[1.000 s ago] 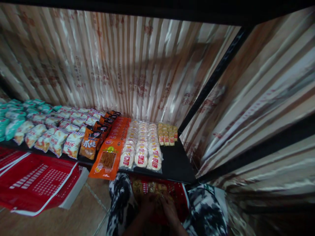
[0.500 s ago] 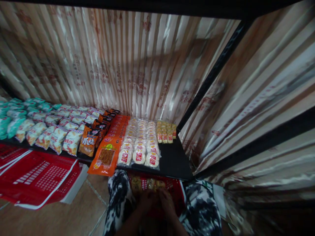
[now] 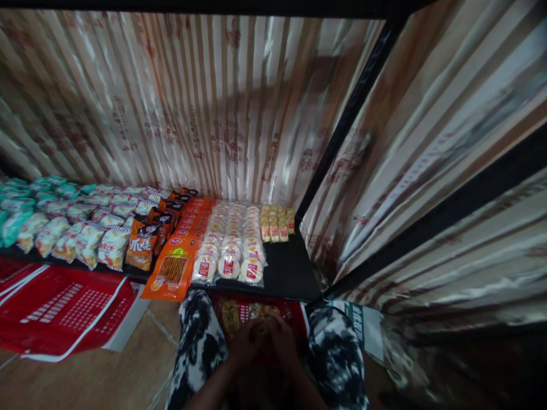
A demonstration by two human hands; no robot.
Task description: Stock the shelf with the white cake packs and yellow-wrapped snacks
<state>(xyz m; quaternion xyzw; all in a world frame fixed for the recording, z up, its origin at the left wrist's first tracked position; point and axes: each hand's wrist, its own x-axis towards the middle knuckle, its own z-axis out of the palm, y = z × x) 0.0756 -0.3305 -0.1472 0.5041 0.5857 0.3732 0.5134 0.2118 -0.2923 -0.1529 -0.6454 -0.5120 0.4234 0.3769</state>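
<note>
Low between my knees, my left hand (image 3: 248, 343) and my right hand (image 3: 280, 336) are close together over a red bag (image 3: 298, 319). Their fingers curl around something yellowish that is too dark to make out. Small yellow packets (image 3: 231, 316) lie on the bag just beyond my fingers. On the black shelf (image 3: 287, 273) above stand rows of round white packaged cakes (image 3: 228, 266), with small yellow packets (image 3: 274, 230) behind and to their right.
Orange flat packs (image 3: 171, 272), orange-black bags (image 3: 140, 245), white bags (image 3: 111, 248) and teal bags (image 3: 17, 228) line the shelf leftward. A red bag (image 3: 72, 307) lies on the floor at left. Black posts (image 3: 346, 125) and a pleated curtain (image 3: 239, 85) enclose the shelf.
The view has shifted, so the shelf and its goods appear further left. My hands have come up slightly and closer together over the red bag.
</note>
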